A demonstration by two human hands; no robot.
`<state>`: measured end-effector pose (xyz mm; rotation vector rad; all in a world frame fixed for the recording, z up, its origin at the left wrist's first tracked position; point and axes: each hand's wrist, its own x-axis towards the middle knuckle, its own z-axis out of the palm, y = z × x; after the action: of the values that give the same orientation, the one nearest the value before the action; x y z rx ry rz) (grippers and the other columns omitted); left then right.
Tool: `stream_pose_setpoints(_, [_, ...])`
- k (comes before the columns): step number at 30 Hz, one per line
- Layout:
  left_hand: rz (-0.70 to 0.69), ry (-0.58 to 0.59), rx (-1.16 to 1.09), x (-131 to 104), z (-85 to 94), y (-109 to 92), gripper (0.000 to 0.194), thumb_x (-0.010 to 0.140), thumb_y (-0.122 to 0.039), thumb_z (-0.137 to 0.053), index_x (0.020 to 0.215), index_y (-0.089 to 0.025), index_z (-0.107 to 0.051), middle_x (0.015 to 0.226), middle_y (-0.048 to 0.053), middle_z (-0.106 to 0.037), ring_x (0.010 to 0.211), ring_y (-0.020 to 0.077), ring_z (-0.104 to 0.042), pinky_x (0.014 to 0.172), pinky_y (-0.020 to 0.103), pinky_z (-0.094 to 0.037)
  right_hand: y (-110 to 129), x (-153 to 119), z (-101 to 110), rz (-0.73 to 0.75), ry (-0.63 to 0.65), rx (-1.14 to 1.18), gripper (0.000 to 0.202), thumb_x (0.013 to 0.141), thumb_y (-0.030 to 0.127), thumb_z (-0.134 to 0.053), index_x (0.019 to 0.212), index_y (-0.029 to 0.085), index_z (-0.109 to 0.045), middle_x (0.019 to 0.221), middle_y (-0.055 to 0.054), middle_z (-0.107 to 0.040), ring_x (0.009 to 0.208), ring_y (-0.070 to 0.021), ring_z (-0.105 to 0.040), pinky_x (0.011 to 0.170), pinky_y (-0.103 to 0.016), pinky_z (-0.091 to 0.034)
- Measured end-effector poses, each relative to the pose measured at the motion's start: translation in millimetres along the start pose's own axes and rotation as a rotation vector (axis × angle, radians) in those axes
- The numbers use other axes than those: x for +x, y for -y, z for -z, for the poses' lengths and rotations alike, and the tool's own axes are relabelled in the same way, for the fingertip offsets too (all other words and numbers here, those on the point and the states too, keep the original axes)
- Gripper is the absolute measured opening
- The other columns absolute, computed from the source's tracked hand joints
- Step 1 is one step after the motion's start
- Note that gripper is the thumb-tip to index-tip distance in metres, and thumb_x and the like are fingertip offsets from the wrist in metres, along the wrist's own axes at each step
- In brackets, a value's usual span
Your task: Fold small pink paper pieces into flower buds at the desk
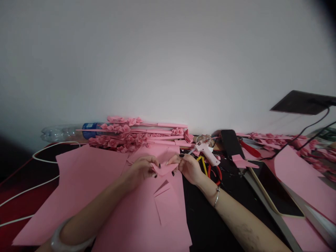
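Between my two hands is a small folded piece of pink paper (164, 170), bent into a shallow V. My left hand (141, 171) pinches its left end. At the right end, the fingers of my right hand (187, 168) close on it. Below it, smaller cut or folded pink pieces (168, 204) lie on large pink paper sheets (136, 217). Just beyond my right hand rests a white glue gun (208, 152). Pliers with red and yellow handles (217, 175) lie beside my right wrist, partly hidden by it.
Pink paper flowers on long stems (133, 138) are piled along the wall, beside a clear plastic bottle (63, 133). On the right are a dark phone (231, 145), a tablet (278, 189) and more pink sheets (304, 178). A white cable (39, 159) curves at the left.
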<state>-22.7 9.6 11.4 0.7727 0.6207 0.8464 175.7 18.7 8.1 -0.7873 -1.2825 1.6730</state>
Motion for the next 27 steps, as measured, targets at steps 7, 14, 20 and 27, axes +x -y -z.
stream_pose_setpoints(7, [-0.074,-0.037,0.007,0,3.3,1,0.011,0.058,-0.014,-0.055,0.063,-0.011,-0.065,0.053,0.001,-0.056,0.051,0.0083,-0.047,0.049,0.018,-0.035,-1,0,3,-0.038,0.073,0.196,0.038,0.076,0.043,-0.045,0.065,0.013,-0.066,0.062,-0.008,-0.064,0.052,-0.0136,-0.05,0.051,-0.025,-0.036])
stream_pose_setpoints(14, [0.001,-0.001,0.013,2,-0.2,1,0.013,0.056,-0.016,-0.058,0.065,-0.01,-0.065,0.056,0.003,-0.057,0.054,0.0107,-0.049,0.053,0.021,-0.037,-8,1,6,-0.041,0.06,0.192,0.042,0.077,0.046,-0.047,0.062,0.012,-0.067,0.059,-0.007,-0.063,0.051,-0.0131,-0.05,0.05,-0.023,-0.036])
stream_pose_setpoints(20, [-0.019,-0.03,-0.057,0,2.3,-1,0.004,0.057,-0.013,-0.056,0.059,-0.011,-0.059,0.047,-0.002,-0.048,0.046,0.0073,-0.042,0.053,0.021,-0.037,-6,3,5,-0.038,-0.057,0.285,0.041,0.076,0.044,-0.049,0.051,0.014,-0.062,0.05,-0.004,-0.057,0.045,-0.0111,-0.046,0.043,-0.021,-0.035])
stream_pose_setpoints(27, [-0.174,-0.089,-0.074,1,10.1,-6,0.006,0.063,-0.018,-0.054,0.059,-0.014,-0.055,0.049,-0.002,-0.046,0.043,0.0065,-0.033,0.049,0.021,-0.034,-5,5,7,-0.069,-0.173,0.316,0.041,0.076,0.044,-0.049,0.049,0.014,-0.06,0.048,-0.004,-0.056,0.045,-0.0115,-0.046,0.044,-0.021,-0.037])
